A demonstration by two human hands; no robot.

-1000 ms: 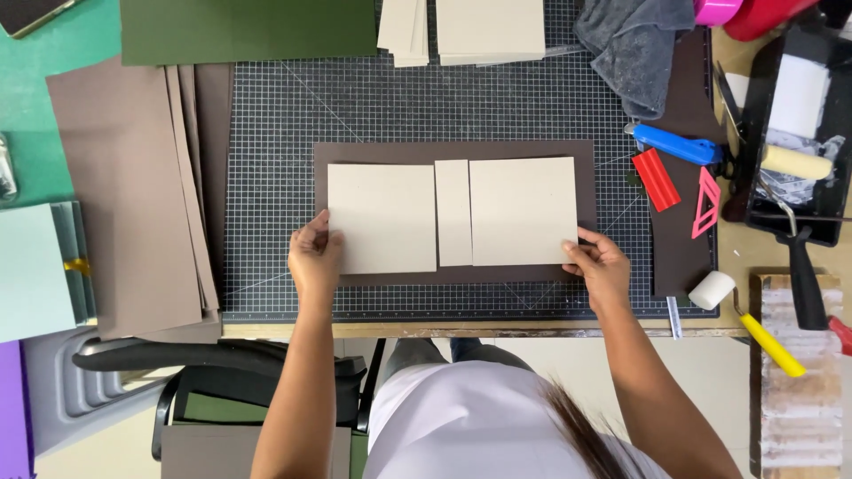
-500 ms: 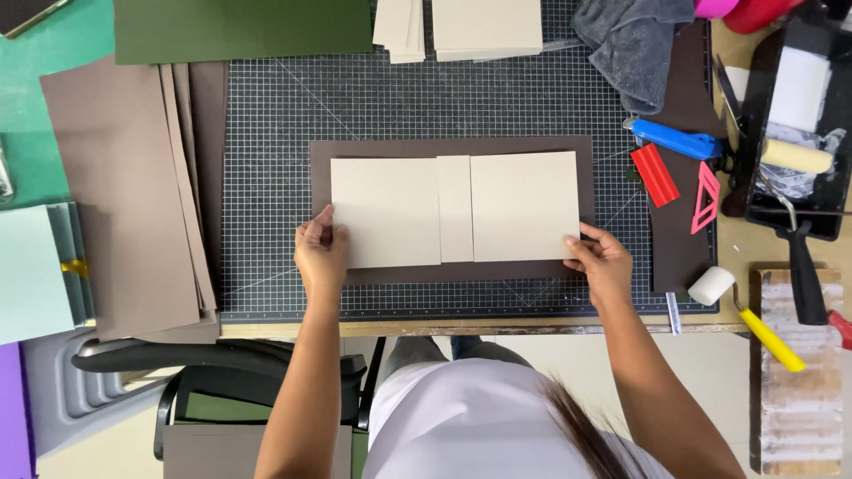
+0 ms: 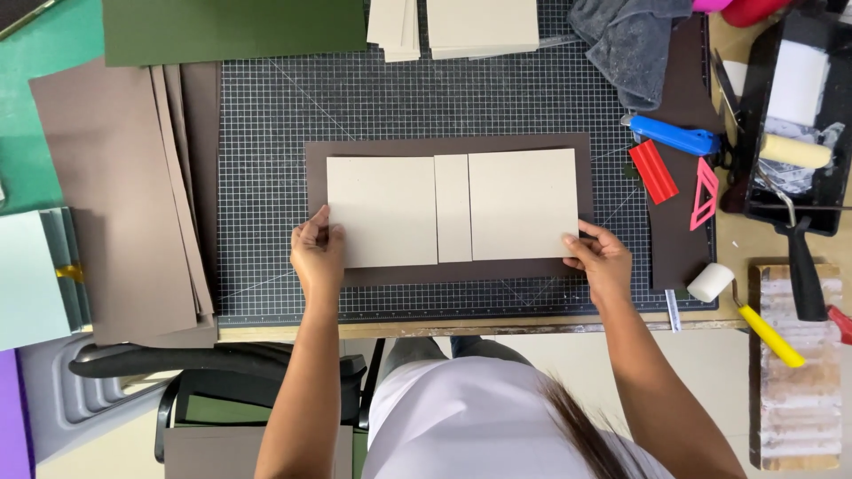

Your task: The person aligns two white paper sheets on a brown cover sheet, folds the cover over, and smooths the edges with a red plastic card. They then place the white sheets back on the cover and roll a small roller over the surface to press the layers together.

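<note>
Head view shows a dark brown sheet (image 3: 448,145) lying flat on the gridded cutting mat (image 3: 266,133), with three grey boards on it: a left board (image 3: 382,211), a narrow spine strip (image 3: 452,208) and a right board (image 3: 524,204), set side by side with thin gaps. Since a second ago the sheet and boards have shifted slightly to the right on the mat; both hands have kept their places at its lower corners. The left hand (image 3: 318,253) has its grip closed on the sheet's lower left edge, thumb touching the left board. The right hand (image 3: 599,257) pinches the lower right corner, fingers over the right board's edge.

Left of the mat lies a fanned pile of brown sheets (image 3: 115,195); a green sheet (image 3: 231,27) and spare boards (image 3: 484,25) sit along the top. To the right, just beside the sheet, are a red scraper (image 3: 653,170), a blue knife (image 3: 674,136), a pink triangle (image 3: 706,193) and a small roller with a yellow handle (image 3: 768,333); a paint tray (image 3: 794,106) stands further right.

Open mat remains above the sheet and to its left; the tabletop front edge (image 3: 355,331) runs close below the hands.
</note>
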